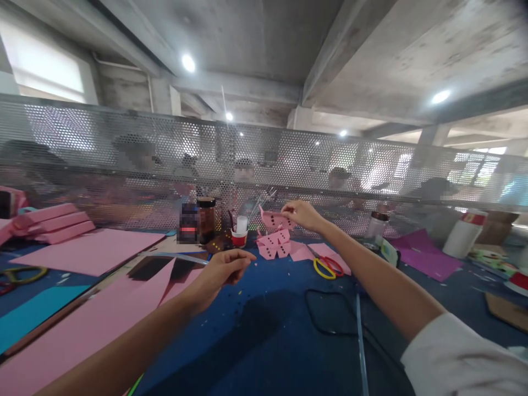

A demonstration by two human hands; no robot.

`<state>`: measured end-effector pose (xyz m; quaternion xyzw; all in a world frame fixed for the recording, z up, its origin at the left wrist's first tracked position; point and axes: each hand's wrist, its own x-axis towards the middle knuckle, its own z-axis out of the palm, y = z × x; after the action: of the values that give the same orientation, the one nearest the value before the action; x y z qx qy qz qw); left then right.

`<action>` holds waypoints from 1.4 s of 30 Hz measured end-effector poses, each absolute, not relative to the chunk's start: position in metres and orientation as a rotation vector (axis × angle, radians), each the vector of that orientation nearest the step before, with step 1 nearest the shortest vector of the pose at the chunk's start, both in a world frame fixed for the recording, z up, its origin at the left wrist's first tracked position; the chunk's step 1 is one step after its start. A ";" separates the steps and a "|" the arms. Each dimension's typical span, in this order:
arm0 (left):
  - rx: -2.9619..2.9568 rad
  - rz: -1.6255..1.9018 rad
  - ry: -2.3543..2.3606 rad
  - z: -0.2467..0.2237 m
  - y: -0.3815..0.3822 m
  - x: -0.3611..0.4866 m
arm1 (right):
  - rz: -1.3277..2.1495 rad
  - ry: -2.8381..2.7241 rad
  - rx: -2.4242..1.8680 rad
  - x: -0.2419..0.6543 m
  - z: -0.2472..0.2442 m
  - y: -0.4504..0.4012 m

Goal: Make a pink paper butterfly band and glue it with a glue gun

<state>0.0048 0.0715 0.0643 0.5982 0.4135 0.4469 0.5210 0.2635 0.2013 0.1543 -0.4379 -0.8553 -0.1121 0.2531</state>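
At the back middle of the blue table, my right hand (303, 213) pinches the edge of a pink paper cutout (273, 220) marked with black dots. It is raised just above another dotted pink cutout (272, 245), and I cannot tell whether the two are joined. My left hand (223, 275) hovers in front and to the left, its fingers curled and thumb and forefinger close together; whatever may be between them is too small to see. Yellow-and-red-handled scissors (325, 268) rest on pink paper scraps (340, 257) below my right forearm.
Large pink sheets (103, 324) and a blue sheet (39, 313) cover the left side. A brown jar (207, 220) and a red-and-white cup (239, 237) stand at the back. Purple paper (427, 256) lies right. A perforated metal screen (297, 159) rises behind, with people beyond.
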 end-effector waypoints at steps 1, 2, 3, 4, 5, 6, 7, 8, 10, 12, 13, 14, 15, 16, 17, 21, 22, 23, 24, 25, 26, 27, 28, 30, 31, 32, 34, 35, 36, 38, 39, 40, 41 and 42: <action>1.446 1.066 0.991 0.063 0.073 0.005 | -0.309 -2.327 -1.203 0.264 0.153 0.204; 1.460 1.054 0.993 0.062 0.075 0.005 | -0.313 -2.330 -1.214 0.264 0.152 0.206; 1.479 1.042 0.995 0.060 0.076 0.006 | -0.317 -2.334 -1.225 0.264 0.150 0.208; 1.503 1.027 1.001 0.059 0.077 0.006 | -0.320 -2.339 -1.233 0.264 0.149 0.210; 1.530 1.014 1.006 0.058 0.078 0.006 | -0.322 -2.344 -1.241 0.265 0.147 0.212; 1.556 1.004 1.010 0.057 0.080 0.006 | -0.325 -2.348 -1.249 0.265 0.145 0.214; 1.580 0.995 1.015 0.056 0.081 0.006 | -0.327 -2.351 -1.258 0.265 0.143 0.216; 1.599 0.991 1.021 0.054 0.083 0.006 | -0.328 -2.355 -1.269 0.266 0.141 0.218; 1.622 0.985 1.038 0.051 0.086 0.006 | -0.329 -2.360 -1.297 0.265 0.137 0.222; 1.637 0.980 1.051 0.048 0.090 0.006 | -0.331 -2.364 -1.329 0.264 0.133 0.227; 1.643 0.983 1.054 0.047 0.092 0.006 | -0.333 -2.365 -1.344 0.264 0.131 0.229; 1.646 0.986 1.058 0.046 0.093 0.006 | -0.335 -2.366 -1.360 0.263 0.130 0.231; 1.647 0.989 1.064 0.045 0.094 0.007 | -0.338 -2.367 -1.374 0.262 0.128 0.233; 1.646 0.996 1.074 0.045 0.095 0.007 | -0.342 -2.369 -1.388 0.261 0.126 0.235; 1.643 1.007 1.084 0.045 0.095 0.008 | -0.346 -2.370 -1.400 0.260 0.125 0.237; 1.622 1.055 1.110 0.046 0.096 0.011 | -0.354 -2.379 -1.440 0.257 0.119 0.242; 1.619 1.063 1.111 0.046 0.097 0.012 | -0.354 -2.384 -1.446 0.256 0.118 0.242; 1.617 1.067 1.111 0.045 0.097 0.013 | -0.353 -2.388 -1.449 0.255 0.117 0.243; 1.616 1.069 1.112 0.045 0.098 0.013 | -0.352 -2.394 -1.450 0.255 0.115 0.243; 1.615 1.068 1.113 0.043 0.099 0.014 | -0.350 -2.400 -1.448 0.254 0.113 0.243; 1.615 1.067 1.111 0.042 0.100 0.014 | -0.347 -2.408 -1.443 0.254 0.112 0.243; 1.614 1.067 1.109 0.040 0.101 0.014 | -0.341 -2.416 -1.436 0.254 0.110 0.242; 1.613 1.068 1.104 0.039 0.101 0.014 | -0.333 -2.425 -1.427 0.254 0.109 0.242; 1.609 1.074 1.094 0.035 0.101 0.014 | -0.311 -2.446 -1.403 0.255 0.107 0.240; 1.604 1.077 1.091 0.034 0.101 0.014 | -0.298 -2.456 -1.390 0.257 0.106 0.239; 1.600 1.078 1.091 0.033 0.100 0.015 | -0.284 -2.466 -1.377 0.258 0.106 0.238; 1.592 1.072 1.087 0.031 0.099 0.016 | -0.258 -2.479 -1.356 0.262 0.107 0.236; 1.590 1.066 1.080 0.031 0.099 0.016 | -0.249 -2.481 -1.351 0.264 0.108 0.235; 1.591 1.059 1.070 0.030 0.099 0.016 | -0.242 -2.479 -1.349 0.266 0.110 0.234; 1.594 1.049 1.053 0.029 0.099 0.017 | -0.236 -2.468 -1.356 0.271 0.112 0.233; 1.596 1.046 1.049 0.029 0.099 0.017 | -0.233 -2.461 -1.364 0.273 0.113 0.233; 1.596 1.044 1.050 0.029 0.099 0.017 | -0.228 -2.456 -1.371 0.274 0.113 0.232; 1.596 1.042 1.053 0.028 0.099 0.017 | -0.217 -2.454 -1.378 0.276 0.114 0.232; 1.595 1.041 1.055 0.028 0.098 0.017 | -0.201 -2.456 -1.381 0.277 0.114 0.232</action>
<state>0.0174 0.0982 0.0284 0.6492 0.4294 0.4235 0.4635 0.2769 0.2315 0.1139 -0.4829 -0.8584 -0.0704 0.1578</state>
